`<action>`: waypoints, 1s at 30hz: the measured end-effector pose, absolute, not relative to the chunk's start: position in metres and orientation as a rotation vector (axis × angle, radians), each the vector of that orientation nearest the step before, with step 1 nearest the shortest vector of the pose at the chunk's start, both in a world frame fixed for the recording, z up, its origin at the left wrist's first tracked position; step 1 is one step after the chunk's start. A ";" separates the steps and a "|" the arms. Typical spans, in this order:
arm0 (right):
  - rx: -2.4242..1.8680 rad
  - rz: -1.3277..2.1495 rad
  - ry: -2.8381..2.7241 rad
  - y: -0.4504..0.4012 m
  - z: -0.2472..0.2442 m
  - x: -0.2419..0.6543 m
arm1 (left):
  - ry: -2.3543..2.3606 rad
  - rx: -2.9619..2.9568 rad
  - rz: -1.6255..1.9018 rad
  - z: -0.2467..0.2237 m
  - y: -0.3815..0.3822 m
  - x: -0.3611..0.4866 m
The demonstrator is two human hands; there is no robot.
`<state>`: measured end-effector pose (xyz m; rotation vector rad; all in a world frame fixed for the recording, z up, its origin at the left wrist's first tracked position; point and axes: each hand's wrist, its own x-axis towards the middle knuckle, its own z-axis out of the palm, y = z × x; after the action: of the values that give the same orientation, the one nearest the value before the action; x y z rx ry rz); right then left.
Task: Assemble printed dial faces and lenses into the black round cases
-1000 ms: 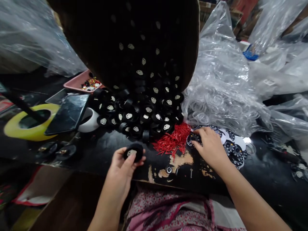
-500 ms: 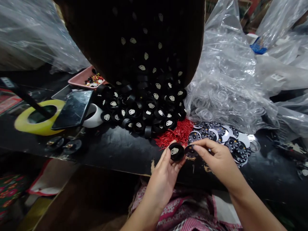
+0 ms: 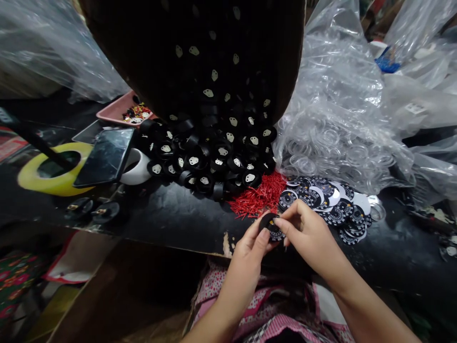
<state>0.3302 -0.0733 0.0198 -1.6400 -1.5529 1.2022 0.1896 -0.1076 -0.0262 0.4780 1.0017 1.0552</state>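
Black case (image 3: 264, 222) partly hidden by left hand (image 3: 249, 247), dial (image 3: 276, 235) by right hand (image 3: 307, 232).

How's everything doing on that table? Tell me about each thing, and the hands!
Left hand: closed on a round black case
Right hand: touching a printed disc
Other discs: piled, overlapping
Red slivers: heaped loosely
Other black cases: heaped
Clear plastic: crumpled
Tablet or phone: tilted, screen dark
Yellow roll: lying flat
Pink tray: holding mixed small parts
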 end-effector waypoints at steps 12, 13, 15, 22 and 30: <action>-1.565 1.248 -1.772 -0.101 0.007 0.340 | 1.067 0.762 0.874 -0.031 -0.122 0.179; -1.544 1.207 -1.811 -0.103 0.005 0.339 | 1.101 0.804 0.869 -0.033 -0.123 0.176; -1.478 1.173 -1.883 -0.102 0.003 0.338 | 1.162 0.839 0.886 -0.037 -0.126 0.170; -1.745 0.587 -2.363 -0.059 0.006 0.330 | 1.218 0.454 1.115 -0.038 -0.125 0.157; -1.865 0.408 -2.552 -0.052 0.000 0.293 | 1.091 0.209 1.232 -0.030 -0.123 0.158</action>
<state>0.2929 -0.0523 0.0000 -1.8646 -2.5517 0.4082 0.1581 -0.1234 -0.0301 0.2094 1.0914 1.2320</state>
